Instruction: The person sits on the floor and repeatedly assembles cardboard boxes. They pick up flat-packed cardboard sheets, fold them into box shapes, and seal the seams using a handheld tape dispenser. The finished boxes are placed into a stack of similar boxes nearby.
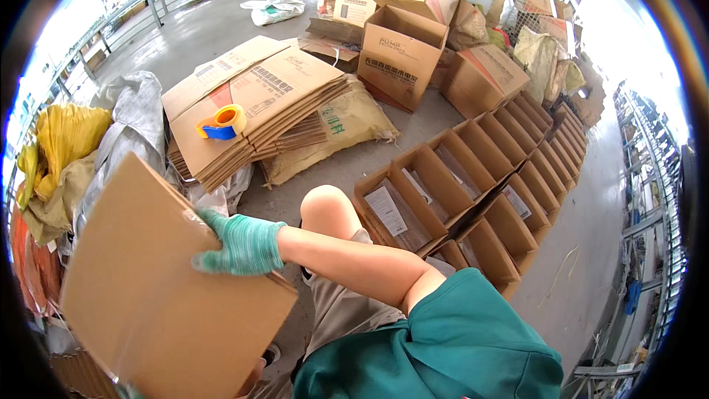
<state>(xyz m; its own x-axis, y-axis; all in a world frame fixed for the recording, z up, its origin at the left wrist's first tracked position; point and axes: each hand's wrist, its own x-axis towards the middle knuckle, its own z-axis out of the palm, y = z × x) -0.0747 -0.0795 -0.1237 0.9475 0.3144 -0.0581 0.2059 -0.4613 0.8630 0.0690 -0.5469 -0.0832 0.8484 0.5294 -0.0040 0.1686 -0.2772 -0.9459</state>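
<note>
A brown cardboard box (177, 288) is tilted in front of me at the lower left, its broad plain side facing up. My right hand (240, 244), in a green knitted glove, reaches across my body and grips the box near its upper right edge. Of my left hand (129, 391) only a sliver of green glove shows at the box's bottom corner; its fingers are hidden. Beyond the box, a roll of yellow tape (230, 116) with a blue holder (218, 133) rests on a stack of flattened cartons (288, 81).
Rows of open cartons (421, 185), some with papers inside, stand on the floor to my right. Beneath the flat stack lies a yellowish woven sack (332, 133). Larger cartons (399, 52) are piled behind. Grey and yellow sacks (70, 140) lie left; metal racking (650, 214) lines the right.
</note>
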